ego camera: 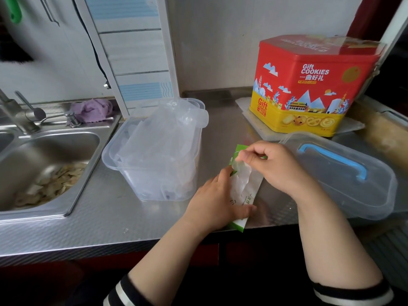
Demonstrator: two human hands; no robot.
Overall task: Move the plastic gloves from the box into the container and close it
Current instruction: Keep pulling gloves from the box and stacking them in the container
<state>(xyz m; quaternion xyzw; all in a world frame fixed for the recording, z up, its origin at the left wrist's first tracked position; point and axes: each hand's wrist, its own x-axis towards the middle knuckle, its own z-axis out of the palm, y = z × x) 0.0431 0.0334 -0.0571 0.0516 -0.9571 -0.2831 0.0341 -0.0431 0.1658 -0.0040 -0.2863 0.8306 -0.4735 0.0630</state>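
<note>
Clear plastic so far: I see the container [154, 160] on the counter [106, 219], left of my hands, already heaped with gloves [163, 133] that stand above its rim.
Box: the green and white box [245, 202] lies flat at the near edge of the counter, far end pointing away from me.
Left hand: my left hand [218, 199] presses down on the box, fingers fairly straight, thumb along its near side, holding it in place.
Right hand: my right hand [273, 164] pinches a thin clear glove [241, 175] between thumb and fingertips, just above the box opening.
Lid: the clear lid [344, 173] with a blue handle [333, 160] lies on the right, apart from the container.
Done: I judge most of the transfer is made.
Left: this glove, any others in the box (I cannot see inside), pressing the heap down, then fitting the lid.
Writing: the red and yellow tin [309, 85] at the far right reads "Gift COOKIES" with Chinese characters beneath; small print on the box is too small to read.
</note>
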